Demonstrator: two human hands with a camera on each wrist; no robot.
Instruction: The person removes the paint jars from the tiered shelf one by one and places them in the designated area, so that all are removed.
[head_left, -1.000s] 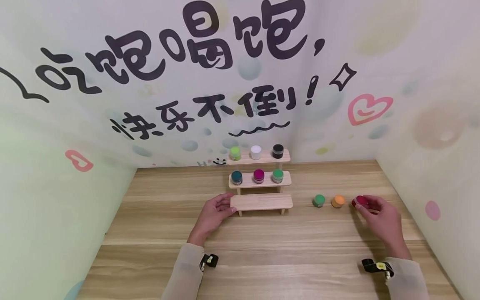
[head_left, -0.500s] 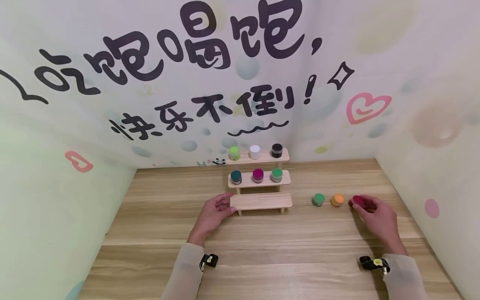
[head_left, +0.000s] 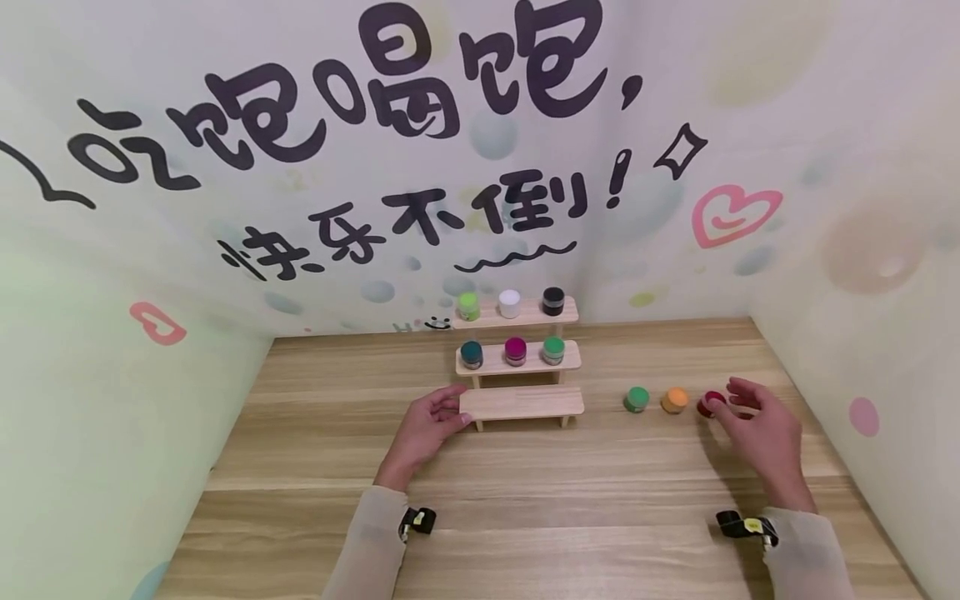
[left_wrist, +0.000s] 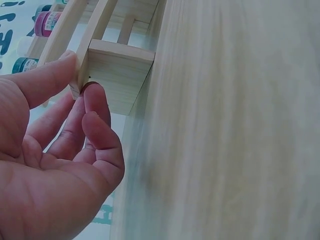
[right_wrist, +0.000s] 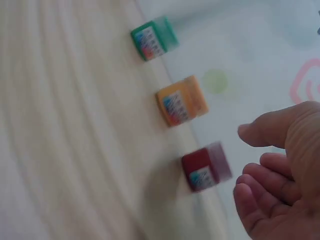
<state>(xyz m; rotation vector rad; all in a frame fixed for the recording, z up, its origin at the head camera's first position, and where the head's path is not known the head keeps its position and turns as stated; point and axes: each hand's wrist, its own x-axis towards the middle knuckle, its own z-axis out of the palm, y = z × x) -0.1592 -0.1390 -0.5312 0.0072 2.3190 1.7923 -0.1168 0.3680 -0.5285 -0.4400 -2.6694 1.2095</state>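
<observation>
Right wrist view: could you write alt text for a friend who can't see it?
A person's right hand, holding nothing, is close to a dark red jar. An orange jar and a green jar complete the row on a wooden table, with a pale wall behind.

Pale beige sleeves (head_left: 367,546), black wristbands (head_left: 728,524) with yellow tags (head_left: 753,525)

My bare left hand (head_left: 423,429) pinches, fingers (left_wrist: 103,135) curled opposite the thumb (left_wrist: 47,80). My bare right hand (head_left: 767,435) is relaxed, its thumb (right_wrist: 267,131) apart from the loosely bent fingers (right_wrist: 252,202). Behind each hand, my wrist (head_left: 394,475) meets a pale beige fabric sleeve (head_left: 371,533).
</observation>
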